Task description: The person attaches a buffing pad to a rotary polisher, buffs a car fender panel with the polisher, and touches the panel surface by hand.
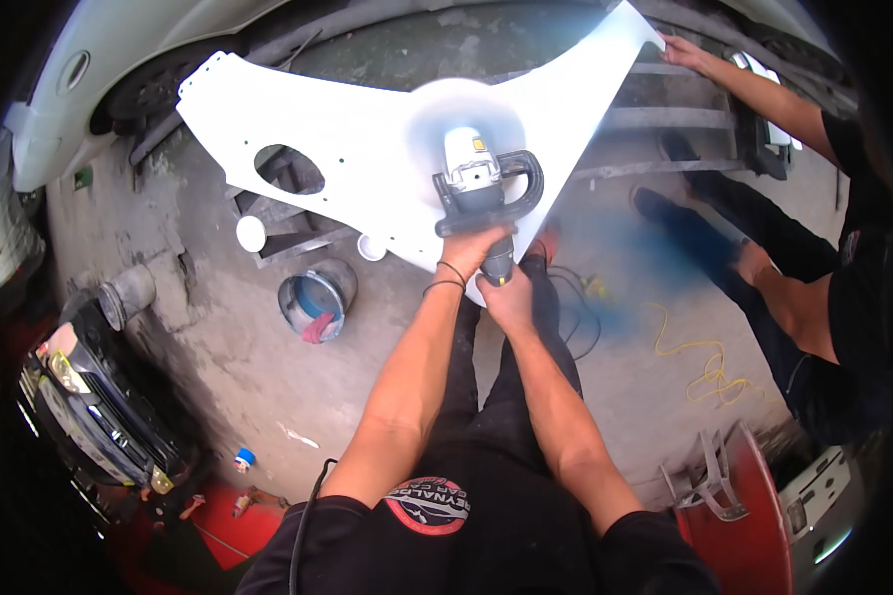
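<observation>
A large white car fender panel [367, 129] lies in front of me, with an oval cutout on its left part. On its surface rests a silver and black rotary polisher [474, 169], its round pad blurred as if spinning, with a bluish smear around it. My left hand [473, 244] is closed on the polisher near its black loop handle. Lower down, my right hand [507, 300] wraps around the rear end of the polisher's body. At the upper right, a co-worker's hand [681, 52] grips the fender's pointed tip.
A bucket [347, 288] holding bluish liquid, with a pink cloth [318, 328] over its rim, stands below the fender. Metal framing [303, 233] supports the panel. A yellow cord [704, 345] lies on the floor. A dark car bumper [94, 397] is at left, a red panel [754, 516] lower right.
</observation>
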